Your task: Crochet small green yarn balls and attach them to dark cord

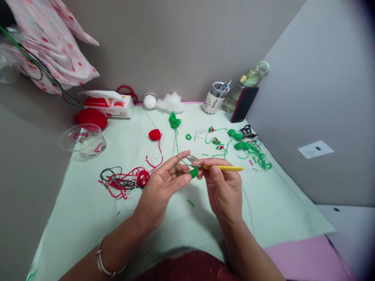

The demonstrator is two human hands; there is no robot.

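Between thumb and fingers, my left hand (165, 181) pinches a small green crochet piece (193, 171). Green yarn (177, 142) loops over its raised index finger and leads back to a green yarn bundle (175, 120). My right hand (225, 191) grips a crochet hook (224, 168) by its yellow handle, and the metal tip points left to the top of the green piece. Whether the hook sits inside a stitch is too small to tell. Behind the fingers lie scissors (191, 158), partly hidden.
Tangled red, black and white yarn (124, 183) lies left, near a red yarn ball (155, 134). Small crocheted pieces (216, 141) and green balls (238, 146) are at right. A tissue box (117, 107), plastic tub (93, 144), pen can (216, 99), bottle (237, 91) and phone (245, 104) line the back.
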